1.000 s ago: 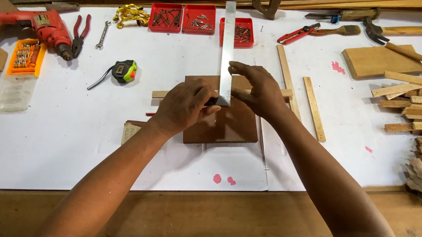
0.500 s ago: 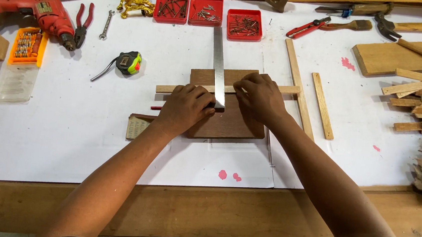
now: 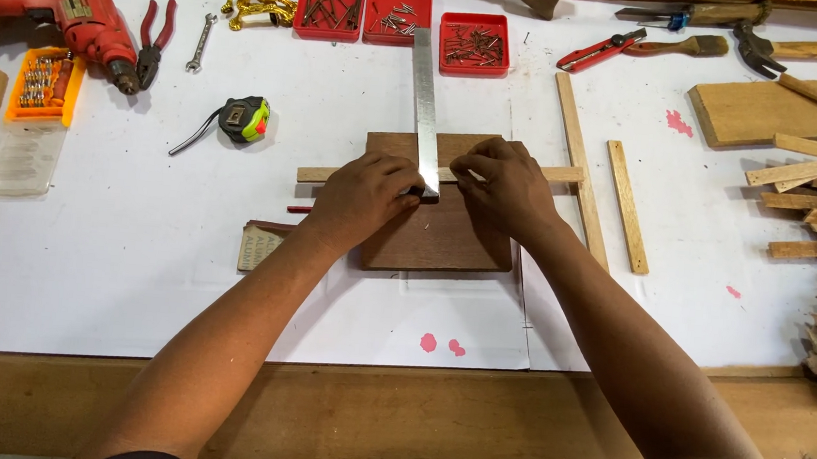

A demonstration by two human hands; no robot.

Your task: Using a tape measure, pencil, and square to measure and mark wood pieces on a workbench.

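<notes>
Steel ruler lies lengthwise over the dark wooden board mid-table, crossing a thin wooden strip laid sideways. Left hand presses down on the ruler's near end, fingers curled over it; right hand pinches the strip just beside the ruler. Tape measure sits off left, red trays beyond.

Left hand and right hand press a steel ruler across a thin wooden strip atop a dark board.
</notes>
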